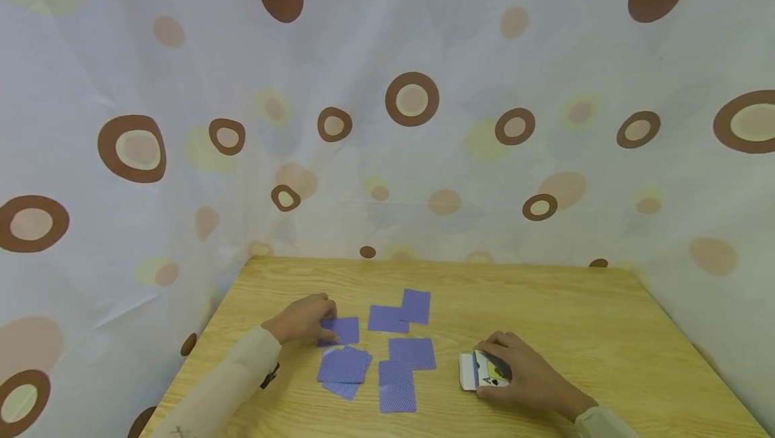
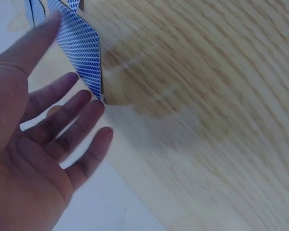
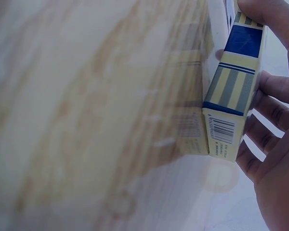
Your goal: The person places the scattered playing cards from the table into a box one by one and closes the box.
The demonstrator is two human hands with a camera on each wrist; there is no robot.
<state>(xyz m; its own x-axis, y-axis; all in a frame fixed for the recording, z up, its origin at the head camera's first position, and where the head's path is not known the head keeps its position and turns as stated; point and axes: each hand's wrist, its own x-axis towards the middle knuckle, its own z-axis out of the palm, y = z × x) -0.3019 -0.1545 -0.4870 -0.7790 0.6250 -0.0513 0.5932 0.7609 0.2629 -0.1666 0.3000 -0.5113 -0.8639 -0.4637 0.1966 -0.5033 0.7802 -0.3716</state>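
My left hand (image 1: 305, 319) is at the left end of a blue-backed playing card (image 1: 344, 330), its thumb over the card. In the left wrist view the fingers are loosely spread, with fingertips right at the edge of the patterned card (image 2: 82, 43). My right hand (image 1: 521, 371) grips a playing card box (image 3: 231, 86) by its sides, thumb on one side and fingers on the other. The box's white flap (image 1: 467, 372) stands open toward the left, and an ace (image 1: 489, 376) shows on its upper face. The palm hides part of the box.
A small overlapping pile of blue-backed cards (image 1: 345, 365) lies near the left hand. Two overlapping cards (image 1: 387, 318) lie farther back, and two more (image 1: 397, 387) lie toward the middle front. The wood-grain table (image 1: 563, 303) meets a dotted curtain (image 1: 460, 155) behind and at the sides.
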